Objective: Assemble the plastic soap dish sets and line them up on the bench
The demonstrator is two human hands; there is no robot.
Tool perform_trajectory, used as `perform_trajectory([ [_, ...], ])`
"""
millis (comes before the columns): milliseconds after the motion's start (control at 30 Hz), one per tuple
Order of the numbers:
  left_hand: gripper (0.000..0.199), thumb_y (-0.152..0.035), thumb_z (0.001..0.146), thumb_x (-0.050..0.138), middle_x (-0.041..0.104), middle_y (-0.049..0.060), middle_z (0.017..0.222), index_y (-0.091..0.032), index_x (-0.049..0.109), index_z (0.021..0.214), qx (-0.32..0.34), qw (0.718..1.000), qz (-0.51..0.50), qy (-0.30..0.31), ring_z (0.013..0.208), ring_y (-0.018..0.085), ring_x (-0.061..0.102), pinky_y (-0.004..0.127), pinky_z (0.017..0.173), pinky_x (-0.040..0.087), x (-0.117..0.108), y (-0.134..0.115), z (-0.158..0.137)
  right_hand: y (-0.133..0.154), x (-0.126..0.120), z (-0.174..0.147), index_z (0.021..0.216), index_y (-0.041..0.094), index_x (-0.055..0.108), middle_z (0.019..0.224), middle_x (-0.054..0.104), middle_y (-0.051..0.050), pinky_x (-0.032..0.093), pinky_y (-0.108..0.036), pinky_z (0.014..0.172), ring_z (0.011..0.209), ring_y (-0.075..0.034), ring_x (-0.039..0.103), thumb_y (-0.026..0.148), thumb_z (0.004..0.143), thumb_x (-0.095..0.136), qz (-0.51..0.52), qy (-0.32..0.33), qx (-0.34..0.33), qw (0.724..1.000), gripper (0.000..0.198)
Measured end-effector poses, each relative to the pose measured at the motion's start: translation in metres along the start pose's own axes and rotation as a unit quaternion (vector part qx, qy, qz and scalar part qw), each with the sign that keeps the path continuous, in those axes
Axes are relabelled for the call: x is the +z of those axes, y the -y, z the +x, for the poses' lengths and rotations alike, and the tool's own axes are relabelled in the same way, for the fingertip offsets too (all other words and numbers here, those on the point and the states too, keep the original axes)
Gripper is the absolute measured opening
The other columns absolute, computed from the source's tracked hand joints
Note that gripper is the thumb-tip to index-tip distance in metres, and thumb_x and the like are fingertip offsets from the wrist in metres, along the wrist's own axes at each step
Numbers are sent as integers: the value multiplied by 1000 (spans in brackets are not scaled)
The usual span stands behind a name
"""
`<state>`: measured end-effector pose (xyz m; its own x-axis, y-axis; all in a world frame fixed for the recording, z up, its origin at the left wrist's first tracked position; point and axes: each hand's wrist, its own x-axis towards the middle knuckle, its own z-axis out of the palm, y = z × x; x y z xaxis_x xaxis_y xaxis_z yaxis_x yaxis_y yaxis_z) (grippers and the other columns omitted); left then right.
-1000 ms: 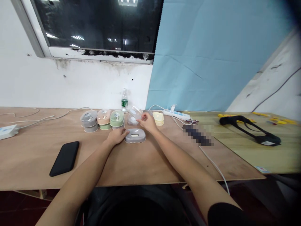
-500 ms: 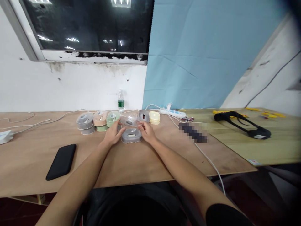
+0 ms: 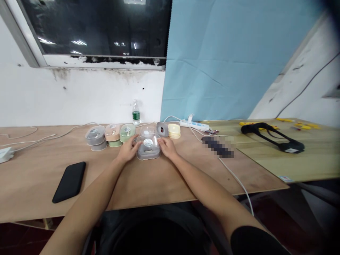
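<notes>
A clear plastic lid (image 3: 154, 140) with a round sticker rests over a grey box base (image 3: 148, 155) in front of me. From the left, my left hand (image 3: 128, 148) grips the lid's edge with thumb and fingers. My right hand (image 3: 168, 147) is closed on its right edge. The far fingers are partly hidden behind the lid. Just behind stands another clear plastic piece (image 3: 147, 129). A grey case (image 3: 162, 129) with a dark red mark and a stack of pale yellow pieces (image 3: 174, 131) are near my right hand.
Stacked grey (image 3: 95, 136), pink (image 3: 112, 132) and green boxes (image 3: 127, 132) stand to the left. A water bottle (image 3: 136, 113) is by the wall. A black phone-like slab (image 3: 69, 181) lies left, a power strip (image 3: 195, 125) right, beside a black headset-like frame (image 3: 289, 146).
Both hands have brought the clear lid down and toward me, from behind and above the grey base onto it. The round sticker on it now faces me. The view has shifted slightly.
</notes>
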<state>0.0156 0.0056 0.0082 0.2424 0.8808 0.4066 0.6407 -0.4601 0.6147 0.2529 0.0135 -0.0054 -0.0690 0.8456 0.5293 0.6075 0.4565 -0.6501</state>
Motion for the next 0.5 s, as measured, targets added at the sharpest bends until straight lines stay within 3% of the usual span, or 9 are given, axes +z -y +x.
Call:
perform_trajectory([
  [133, 58, -58, 91, 36, 69, 5, 81, -18, 52, 130, -19, 1000, 10, 17, 80, 22, 65, 32, 74, 48, 6, 12, 3, -1, -3, 2, 62, 18, 56, 59, 58, -1, 37, -24, 58, 60, -15, 53, 57, 93, 31, -52, 50, 1, 997, 56],
  [333, 58, -59, 91, 33, 69, 10, 106, -16, 61, 119, -20, 997, 7, 79, 98, 26, 63, 36, 85, 47, 13, 22, 6, -4, -3, 3, 72, 16, 68, 67, 67, -3, 39, -25, 64, 69, -18, 58, 53, 92, 39, -61, 122, 42, 990, 50],
  [500, 65, -62, 90, 30, 62, 12, 124, -15, 56, 128, -46, 995, 5, 85, 113, 28, 58, 37, 95, 43, 14, 21, 6, -6, -4, 4, 78, 16, 72, 74, 70, -7, 41, -26, 68, 76, -21, 61, 49, 92, 42, -80, 151, 84, 982, 46],
])
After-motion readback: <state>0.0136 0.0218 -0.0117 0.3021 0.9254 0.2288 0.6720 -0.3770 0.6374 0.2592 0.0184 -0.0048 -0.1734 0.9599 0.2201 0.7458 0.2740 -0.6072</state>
